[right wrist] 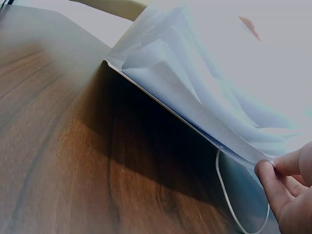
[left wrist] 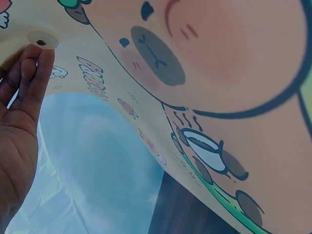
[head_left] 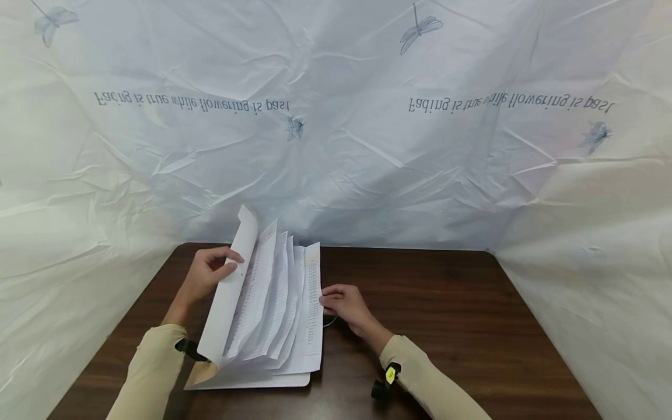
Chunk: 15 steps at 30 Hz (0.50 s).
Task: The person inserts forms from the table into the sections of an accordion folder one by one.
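The folder (head_left: 226, 326) is lying open on the dark wooden table (head_left: 446, 326), white sheeting (head_left: 367, 146) hanging behind. The left hand (head_left: 210, 271) is pinching its raised cover. Printed sheets (head_left: 278, 309) are fanning inside, the right hand (head_left: 343, 306) pinching their edge.

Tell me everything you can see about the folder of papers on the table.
The folder lies open on the dark wooden table. Its front cover stands lifted, white inside; its outer face carries a cartoon bear print and a round snap button. Several white printed sheets fan upward from it, and the back cover lies flat. The left hand holds the raised cover's edge; the right hand pinches the edge of the rightmost sheet. A thin elastic loop lies beside it.
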### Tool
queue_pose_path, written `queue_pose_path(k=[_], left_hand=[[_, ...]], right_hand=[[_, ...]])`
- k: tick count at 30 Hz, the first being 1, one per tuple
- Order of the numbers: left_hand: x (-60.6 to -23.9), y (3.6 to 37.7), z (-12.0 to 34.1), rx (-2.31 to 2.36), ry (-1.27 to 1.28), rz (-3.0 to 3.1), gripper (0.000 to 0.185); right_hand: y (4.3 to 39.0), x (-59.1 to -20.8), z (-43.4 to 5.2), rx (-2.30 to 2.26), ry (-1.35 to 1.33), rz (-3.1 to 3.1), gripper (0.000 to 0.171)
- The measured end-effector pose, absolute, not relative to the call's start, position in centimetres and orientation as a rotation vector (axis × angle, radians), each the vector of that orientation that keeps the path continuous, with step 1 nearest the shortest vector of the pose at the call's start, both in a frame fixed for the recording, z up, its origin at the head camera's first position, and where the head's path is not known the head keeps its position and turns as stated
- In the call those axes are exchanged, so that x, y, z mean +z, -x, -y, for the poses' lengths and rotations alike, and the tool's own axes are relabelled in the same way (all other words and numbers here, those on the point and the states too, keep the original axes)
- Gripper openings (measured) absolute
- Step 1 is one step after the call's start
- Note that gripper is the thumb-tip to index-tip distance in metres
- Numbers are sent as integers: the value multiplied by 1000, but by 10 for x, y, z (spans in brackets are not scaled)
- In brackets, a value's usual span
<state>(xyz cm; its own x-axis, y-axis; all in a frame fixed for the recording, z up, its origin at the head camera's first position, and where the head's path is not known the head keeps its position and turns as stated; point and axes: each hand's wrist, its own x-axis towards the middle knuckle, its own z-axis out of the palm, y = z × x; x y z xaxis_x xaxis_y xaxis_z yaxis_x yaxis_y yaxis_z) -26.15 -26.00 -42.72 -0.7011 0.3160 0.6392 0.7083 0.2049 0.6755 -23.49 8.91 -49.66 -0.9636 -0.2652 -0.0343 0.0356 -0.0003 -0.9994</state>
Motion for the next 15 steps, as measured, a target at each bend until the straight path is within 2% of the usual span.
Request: queue_pose_path(k=[15], left_hand=[[-429,262,261,-1512,953,2118,19]], right_hand=[[232,-492,-65,-2036,217,-2089,23]])
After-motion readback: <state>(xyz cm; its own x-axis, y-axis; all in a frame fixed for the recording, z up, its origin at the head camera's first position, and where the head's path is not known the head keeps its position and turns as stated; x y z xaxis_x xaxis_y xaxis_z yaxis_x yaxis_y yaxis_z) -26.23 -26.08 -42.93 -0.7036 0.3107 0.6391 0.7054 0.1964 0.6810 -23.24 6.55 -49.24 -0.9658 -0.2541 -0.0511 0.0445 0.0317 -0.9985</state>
